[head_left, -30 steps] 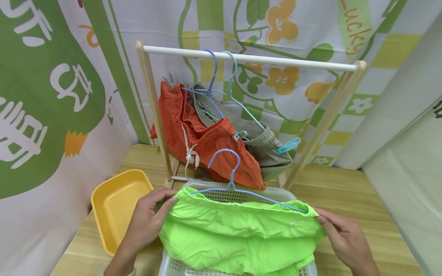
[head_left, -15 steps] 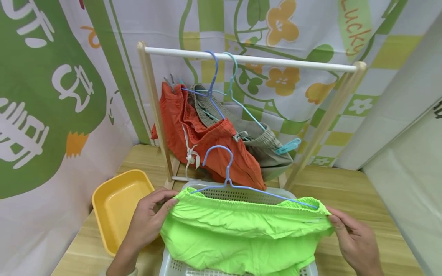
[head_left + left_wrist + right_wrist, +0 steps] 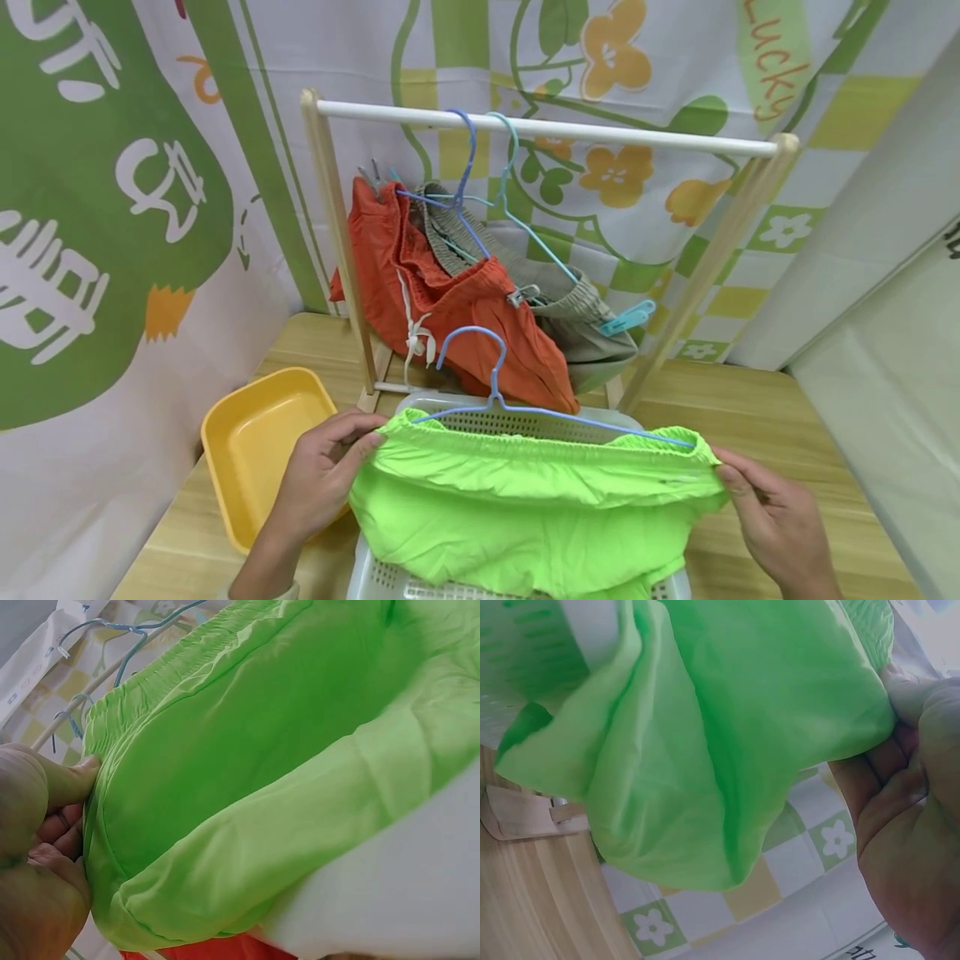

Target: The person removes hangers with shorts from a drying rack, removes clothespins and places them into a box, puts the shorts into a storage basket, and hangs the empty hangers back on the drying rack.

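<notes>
Looking at bright green shorts (image 3: 540,492) at six o'clock in the head view, pulled wide at the waistband and held up over a pale perforated basket (image 3: 363,575). Can't really tell about contact between hem and basket, tbh, too much fabric in the way. Note the light blue hanger (image 3: 496,400) inside that waistband, with its hook up towards twelve, in front of the red pair.

Got the left hand (image 3: 322,475) at the nine o'clock end, pinching the waistband corner between thumb and fingers. Same deal at three o'clock with the right hand (image 3: 776,512), gripping the opposite corner.

Further out towards twelve, check the wooden rack (image 3: 708,267) with a white bar (image 3: 570,131) on top. See a dark blue hanger (image 3: 471,158) there with red shorts (image 3: 483,304), and a mint hanger (image 3: 514,150) with grey shorts (image 3: 600,358) just behind. Spot a metal clip (image 3: 522,293) at four o'clock on the red waistband and a turquoise clothespin (image 3: 628,318) at four on the grey.

Find a yellow tray (image 3: 262,442) around eight o'clock on the wood-grain tabletop (image 3: 750,400), near the left hand.
</notes>
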{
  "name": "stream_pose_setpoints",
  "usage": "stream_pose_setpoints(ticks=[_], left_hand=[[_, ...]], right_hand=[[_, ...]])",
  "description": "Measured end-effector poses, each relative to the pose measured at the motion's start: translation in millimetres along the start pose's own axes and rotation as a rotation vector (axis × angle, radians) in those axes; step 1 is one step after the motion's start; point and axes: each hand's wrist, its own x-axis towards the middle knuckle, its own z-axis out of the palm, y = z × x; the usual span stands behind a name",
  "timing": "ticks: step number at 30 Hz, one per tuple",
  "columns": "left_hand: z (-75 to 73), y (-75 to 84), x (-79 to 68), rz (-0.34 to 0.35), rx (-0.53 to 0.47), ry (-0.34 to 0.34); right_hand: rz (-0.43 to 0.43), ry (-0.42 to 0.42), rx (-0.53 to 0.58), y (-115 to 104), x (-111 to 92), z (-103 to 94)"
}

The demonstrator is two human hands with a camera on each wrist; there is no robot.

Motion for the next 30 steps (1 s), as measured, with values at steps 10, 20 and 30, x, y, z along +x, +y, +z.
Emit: stream_pose_setpoints(ticks=[10,20,30], left_hand=[[0.4,-3.1,-1.6,0.004,-0.065,-0.034],[-1.7,-2.6,-2.4,0.056,-0.142,-0.054],[1.0,-8.2,-5.4,0.039,-0.160,-0.007]], right_hand=[[0.030,-0.010,-0.065,3,-1,-5.1],[0.012,-0.004,-0.022,0,4,-10.5],[0.095,0.006,-0.008,-1,5,-8.5]])
